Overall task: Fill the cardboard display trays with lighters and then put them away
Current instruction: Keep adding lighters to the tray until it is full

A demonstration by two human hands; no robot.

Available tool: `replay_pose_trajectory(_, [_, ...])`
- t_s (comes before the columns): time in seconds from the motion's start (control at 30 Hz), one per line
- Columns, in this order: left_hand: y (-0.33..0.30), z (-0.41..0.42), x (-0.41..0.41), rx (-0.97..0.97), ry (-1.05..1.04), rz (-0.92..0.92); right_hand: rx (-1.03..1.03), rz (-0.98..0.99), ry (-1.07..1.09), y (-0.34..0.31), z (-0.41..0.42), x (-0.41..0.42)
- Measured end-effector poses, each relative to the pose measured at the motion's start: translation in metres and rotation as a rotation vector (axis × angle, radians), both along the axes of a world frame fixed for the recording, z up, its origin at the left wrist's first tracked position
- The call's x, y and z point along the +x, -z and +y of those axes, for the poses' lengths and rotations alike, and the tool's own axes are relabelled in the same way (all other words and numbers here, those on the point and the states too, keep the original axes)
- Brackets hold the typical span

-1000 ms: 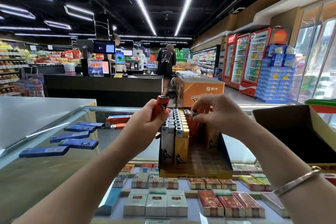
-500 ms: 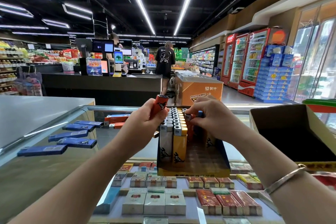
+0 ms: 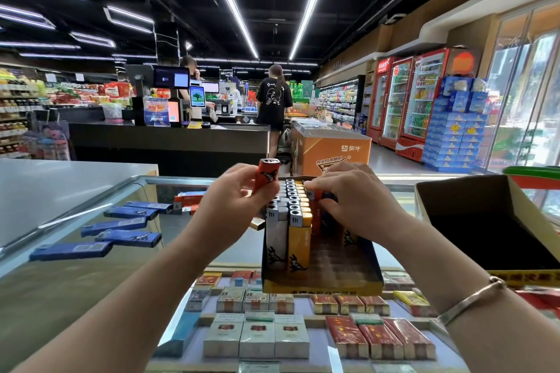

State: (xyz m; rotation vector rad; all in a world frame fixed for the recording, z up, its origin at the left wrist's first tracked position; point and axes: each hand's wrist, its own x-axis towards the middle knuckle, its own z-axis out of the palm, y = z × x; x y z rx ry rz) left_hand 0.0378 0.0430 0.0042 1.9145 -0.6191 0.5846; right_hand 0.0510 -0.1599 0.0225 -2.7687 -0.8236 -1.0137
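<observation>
Step in hand: filling the cardboard display tray [image 3: 321, 285], which stands on the glass counter [image 3: 75, 275] above rows of cigarette packs [image 3: 257, 339].

Left hand [image 3: 230, 206] grasps one red lighter [image 3: 266, 175] upright, raised just left of the tray's far end. Right hand [image 3: 354, 203] rests fingers-down on the tops of the lighters standing in the tray [image 3: 291, 206]; whether it pinches one or only steadies them cannot be told.

Tray contents: left columns full with white and yellow lighters, right side partly filled and largely hidden by the right hand, near right area bare.

Loose blue lighters [image 3: 121, 224] lie on the glass well to the left. An open cardboard box [image 3: 472, 209] sits to the right.

Judgement: the tray is perhaps half filled. The next move calls for lowering the red lighter upright into a free slot, right hand keeping neighbours from tipping.
</observation>
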Motion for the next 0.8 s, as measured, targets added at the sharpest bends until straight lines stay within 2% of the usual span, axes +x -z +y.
replay_pose_trajectory(0.13, [-0.011, 0.003, -0.007, -0.160, -0.050, -0.134, 0.017, -0.017, -0.041, -0.002, 0.001, -0.002])
replay_pose_trajectory(0.23, [-0.017, 0.005, -0.011, -0.343, 0.034, -0.089, 0.304, -0.010, -0.149, -0.006, 0.006, -0.005])
replay_pose_trajectory(0.3, [-0.019, 0.007, -0.009, -0.477, 0.118, -0.009, 0.521, 0.084, -0.248, -0.010, 0.009, -0.008])
replay_pose_trajectory(0.37, [-0.018, 0.009, -0.008, -0.565, 0.208, 0.076, 0.651, 0.188, -0.348, -0.012, 0.012, -0.010])
replay_pose_trajectory(0.47, [-0.015, 0.007, -0.007, -0.551, 0.265, 0.137, 0.753, 0.334, -0.488, -0.012, 0.018, -0.015])
replay_pose_trajectory(0.57, [-0.012, 0.003, -0.006, -0.483, 0.233, 0.128, 0.852, 0.396, -0.605, -0.012, 0.023, -0.018])
replay_pose_trajectory(0.8, [-0.014, -0.001, -0.009, -0.406, 0.200, 0.101, 1.064, 0.522, -0.675, -0.016, 0.024, -0.023])
